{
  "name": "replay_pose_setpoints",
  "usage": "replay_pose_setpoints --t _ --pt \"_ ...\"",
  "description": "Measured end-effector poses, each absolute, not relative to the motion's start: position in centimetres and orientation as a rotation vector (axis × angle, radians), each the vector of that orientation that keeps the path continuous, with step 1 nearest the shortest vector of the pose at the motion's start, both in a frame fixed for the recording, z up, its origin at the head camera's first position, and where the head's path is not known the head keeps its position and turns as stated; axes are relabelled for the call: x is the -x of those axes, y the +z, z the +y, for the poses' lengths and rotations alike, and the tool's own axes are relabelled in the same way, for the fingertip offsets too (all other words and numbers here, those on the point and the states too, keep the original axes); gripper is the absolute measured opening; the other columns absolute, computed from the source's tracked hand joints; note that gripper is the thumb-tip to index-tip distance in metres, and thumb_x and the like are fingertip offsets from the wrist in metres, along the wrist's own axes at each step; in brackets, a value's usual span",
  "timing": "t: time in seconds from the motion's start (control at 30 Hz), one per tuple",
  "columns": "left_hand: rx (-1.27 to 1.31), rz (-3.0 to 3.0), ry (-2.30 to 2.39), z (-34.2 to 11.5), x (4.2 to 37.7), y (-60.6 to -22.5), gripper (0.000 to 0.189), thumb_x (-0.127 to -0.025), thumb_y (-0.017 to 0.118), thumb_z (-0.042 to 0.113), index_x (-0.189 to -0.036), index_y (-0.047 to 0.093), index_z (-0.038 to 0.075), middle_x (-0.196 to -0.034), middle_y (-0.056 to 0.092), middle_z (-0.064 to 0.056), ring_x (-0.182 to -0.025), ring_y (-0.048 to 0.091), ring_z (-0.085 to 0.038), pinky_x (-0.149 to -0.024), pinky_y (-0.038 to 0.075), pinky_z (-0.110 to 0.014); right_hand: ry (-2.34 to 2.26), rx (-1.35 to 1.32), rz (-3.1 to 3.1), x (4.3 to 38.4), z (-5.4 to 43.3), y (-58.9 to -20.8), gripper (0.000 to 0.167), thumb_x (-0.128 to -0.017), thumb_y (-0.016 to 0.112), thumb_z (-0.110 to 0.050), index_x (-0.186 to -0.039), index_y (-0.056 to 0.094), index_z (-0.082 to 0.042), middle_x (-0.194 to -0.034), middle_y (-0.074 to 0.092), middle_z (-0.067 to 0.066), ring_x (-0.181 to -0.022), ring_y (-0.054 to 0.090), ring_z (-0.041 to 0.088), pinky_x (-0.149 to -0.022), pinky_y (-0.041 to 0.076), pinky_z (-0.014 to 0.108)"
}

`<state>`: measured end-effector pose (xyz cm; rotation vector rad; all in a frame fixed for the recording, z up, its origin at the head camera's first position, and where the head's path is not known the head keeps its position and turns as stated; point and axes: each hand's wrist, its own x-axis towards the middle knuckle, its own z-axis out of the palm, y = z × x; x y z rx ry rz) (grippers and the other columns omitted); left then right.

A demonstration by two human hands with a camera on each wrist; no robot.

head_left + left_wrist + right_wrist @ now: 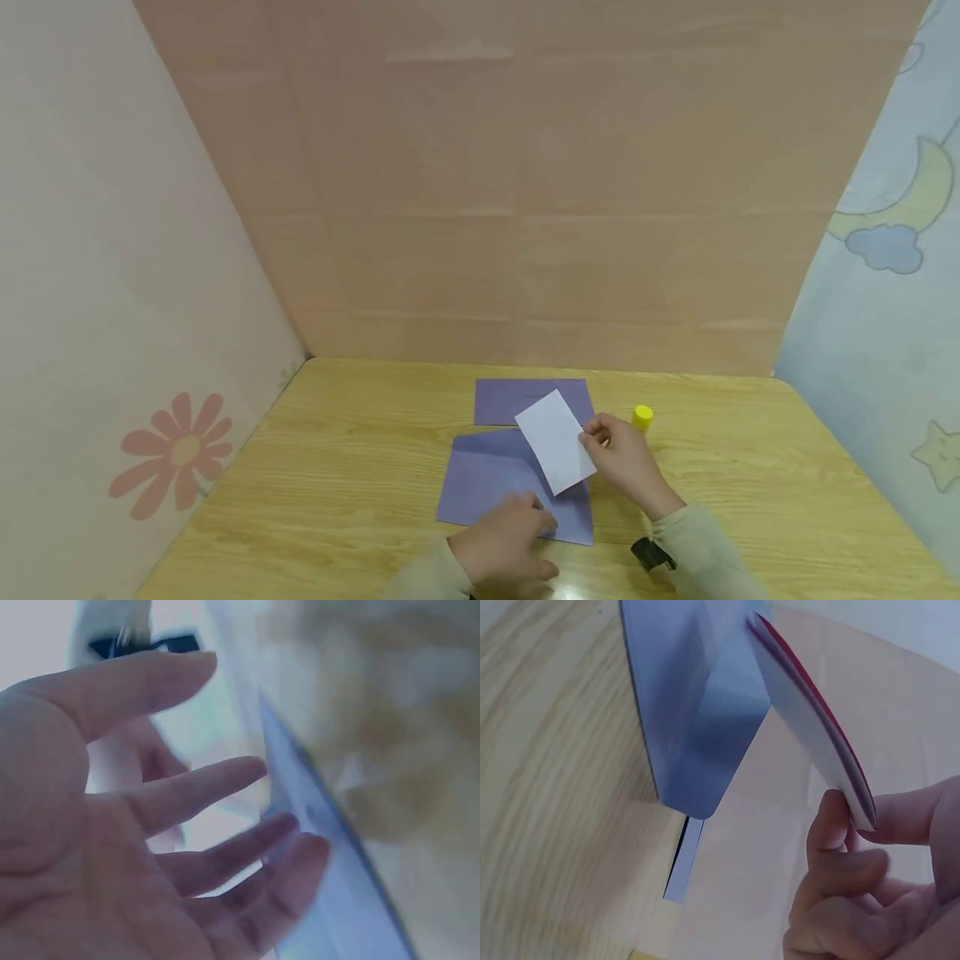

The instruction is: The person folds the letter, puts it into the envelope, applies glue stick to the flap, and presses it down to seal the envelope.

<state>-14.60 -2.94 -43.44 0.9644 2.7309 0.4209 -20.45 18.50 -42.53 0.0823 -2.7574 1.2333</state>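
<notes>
Wood-grained table [337,467] spans the head view, where the right hand [626,467] pinches the white card [555,442] above folded purple paper [480,483], its long axis slanting from far left to near right; the left hand [506,542] is nearer the paper's front edge. Left wrist view: that hand's fingers spread loosely, holding nothing; contact unclear. Right wrist view: thumb and fingers pinch the card's lower end.

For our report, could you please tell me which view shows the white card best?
The head view: the white card shows nearly its whole broad face there, pinched by the right hand. The right wrist view shows it nearly edge-on, with red along its edge; in the left wrist view I cannot make it out.
</notes>
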Motion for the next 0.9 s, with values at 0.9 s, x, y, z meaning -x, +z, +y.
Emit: replay_pose_setpoints --t 0.9 --pt "-0.676 2.810 0.485 -8.5 21.2 -43.8 0.093 -0.053 0.099 0.043 -0.129 0.060 0.007 -0.119 0.052 -0.006 -0.104 0.048 -0.023 -0.089 0.051 -0.037 1.542 -0.071 -2.748 21.1 17.9 -42.8 0.019 -0.089 0.067 0.000 -0.107 0.065 0.004 -0.087 0.064 0.010 -0.058 0.059 0.020 -0.054 0.056 0.036"
